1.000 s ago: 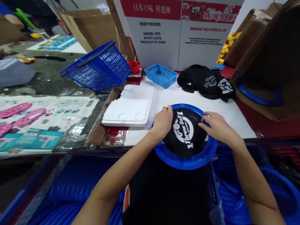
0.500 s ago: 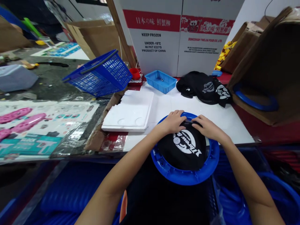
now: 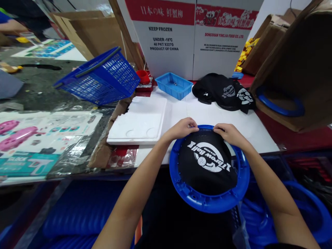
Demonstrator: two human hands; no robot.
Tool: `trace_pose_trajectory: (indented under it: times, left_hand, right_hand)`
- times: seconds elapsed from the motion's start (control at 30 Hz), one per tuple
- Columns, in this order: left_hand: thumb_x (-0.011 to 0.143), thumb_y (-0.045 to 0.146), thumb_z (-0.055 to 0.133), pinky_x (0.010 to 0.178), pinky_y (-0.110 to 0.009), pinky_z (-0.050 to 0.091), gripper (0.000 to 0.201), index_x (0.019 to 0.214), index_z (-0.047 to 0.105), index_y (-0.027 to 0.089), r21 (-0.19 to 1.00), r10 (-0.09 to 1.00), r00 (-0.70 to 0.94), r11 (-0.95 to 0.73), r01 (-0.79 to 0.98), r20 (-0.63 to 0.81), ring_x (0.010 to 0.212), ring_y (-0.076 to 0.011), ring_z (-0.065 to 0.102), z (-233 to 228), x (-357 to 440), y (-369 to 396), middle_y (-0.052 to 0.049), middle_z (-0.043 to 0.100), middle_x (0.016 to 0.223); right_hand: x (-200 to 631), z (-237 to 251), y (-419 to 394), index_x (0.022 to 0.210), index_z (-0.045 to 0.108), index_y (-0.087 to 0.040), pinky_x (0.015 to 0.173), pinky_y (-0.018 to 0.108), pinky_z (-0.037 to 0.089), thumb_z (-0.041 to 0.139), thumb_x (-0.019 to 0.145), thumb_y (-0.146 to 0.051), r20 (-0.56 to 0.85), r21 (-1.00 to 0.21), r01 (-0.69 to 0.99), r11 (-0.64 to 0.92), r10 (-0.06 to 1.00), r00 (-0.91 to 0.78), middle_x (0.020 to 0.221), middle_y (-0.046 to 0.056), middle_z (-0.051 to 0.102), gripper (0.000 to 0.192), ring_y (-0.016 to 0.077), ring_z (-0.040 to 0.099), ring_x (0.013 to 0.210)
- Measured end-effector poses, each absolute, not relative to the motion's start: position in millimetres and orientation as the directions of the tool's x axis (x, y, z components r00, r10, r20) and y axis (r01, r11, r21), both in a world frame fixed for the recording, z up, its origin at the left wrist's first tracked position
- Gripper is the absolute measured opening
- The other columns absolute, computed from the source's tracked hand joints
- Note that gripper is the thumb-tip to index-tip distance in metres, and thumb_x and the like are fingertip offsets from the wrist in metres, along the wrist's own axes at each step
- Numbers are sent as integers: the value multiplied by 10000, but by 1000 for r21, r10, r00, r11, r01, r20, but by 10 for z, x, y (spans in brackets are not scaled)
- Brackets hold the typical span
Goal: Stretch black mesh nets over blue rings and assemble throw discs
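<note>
I hold a blue plastic ring (image 3: 207,202) at the near edge of the white counter (image 3: 207,112), half on it and half over my lap, with a black mesh cloth (image 3: 207,166) printed "Throw Ball" spread inside it. My left hand (image 3: 180,128) and right hand (image 3: 228,133) sit close together at the far edge of the ring, fingers curled shut and pinching the upper hem of the mesh against the rim. As far as I can judge, the fitting is partway: the cloth covers most of the opening and looks seated along the top where I press, but on the near and right side a strip of blue rim with its small pegs shows bare, and the lower edge of the mesh looks loose and rounded, so it seems to need stretching and hooking there. Whether the top edge is truly caught on the pegs I cannot tell, since my fingers hide it. Beyond lie a pile of black mesh cloths (image 3: 224,92), a small blue tray (image 3: 173,84), a white foam tray (image 3: 138,121) and a tilted blue basket (image 3: 101,77), with a printed white carton (image 3: 192,34) behind
</note>
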State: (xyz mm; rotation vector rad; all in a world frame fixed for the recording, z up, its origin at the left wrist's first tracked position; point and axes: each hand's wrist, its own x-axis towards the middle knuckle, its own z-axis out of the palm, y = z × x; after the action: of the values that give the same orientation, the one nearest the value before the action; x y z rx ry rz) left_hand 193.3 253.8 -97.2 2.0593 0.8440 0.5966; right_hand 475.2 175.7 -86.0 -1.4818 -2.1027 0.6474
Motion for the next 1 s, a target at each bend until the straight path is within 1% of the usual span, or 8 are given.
trace_pose_trajectory:
  times: [0.1,0.27,0.37,0.47,0.63,0.8,0.9,1.0]
  left_hand:
    - [901,383,705,877,-342,543,233,904,783,163,802,741,669,-433,412,57,951,-229,697,-965,1934,2591,-87,724,1007]
    - [896,422,700,779,-315,516,299,923,809,145,797,684,729,-417,437,-42,854,-218,690,-946,1990,2726,-83,774,915]
    - [898,444,692,764,-307,502,326,896,812,141,808,663,747,-420,412,-36,835,-212,675,-966,2017,2749,-76,769,876]
    - [895,453,695,781,-311,496,329,893,810,144,820,686,727,-415,395,-3,844,-207,668,-992,2024,2720,-78,759,897]
    - [900,455,701,813,-333,493,318,814,787,162,822,686,725,-442,360,51,826,-190,648,-1051,2019,2716,-73,727,888]
    - [897,455,729,836,-352,522,292,828,793,179,829,682,728,-446,339,69,853,-197,667,-1088,2006,2746,-80,738,957]
    - [920,456,720,831,-348,541,290,910,794,176,852,721,686,-415,318,95,883,-204,680,-1040,2009,2684,-89,742,1011]
    - [900,428,778,946,-368,547,244,921,783,185,807,699,656,-543,230,283,1066,-238,683,-979,2041,2580,-100,715,1163]
  right_hand:
    - [4755,-871,1792,945,722,-236,890,397,496,522,1022,-348,115,-623,716,316,942,-315,1040,72,769,242,255,680,978]
    - [4752,-818,1807,893,711,-225,820,374,476,534,1002,-346,64,-633,727,267,954,-294,929,54,754,241,234,659,873]
    - [4759,-791,1806,882,706,-222,807,366,461,528,999,-342,62,-625,740,248,961,-270,883,43,740,244,223,644,834]
    - [4774,-790,1818,897,705,-220,835,370,465,507,1014,-334,61,-597,759,261,958,-281,904,49,742,257,225,650,853]
    - [4727,-798,1797,946,710,-235,895,398,488,460,1049,-278,98,-491,797,352,931,-351,980,89,736,274,256,653,934]
    - [4694,-786,1739,999,735,-246,826,416,489,483,1052,-255,106,-322,889,324,946,-306,1006,129,671,257,274,610,895]
    - [4764,-785,1790,984,757,-236,883,428,503,528,1038,-268,81,-400,854,332,941,-328,1023,122,653,237,278,622,951]
    - [4811,-771,1858,974,760,-233,923,433,513,553,1028,-291,91,-514,794,325,941,-326,1000,92,670,221,263,646,953]
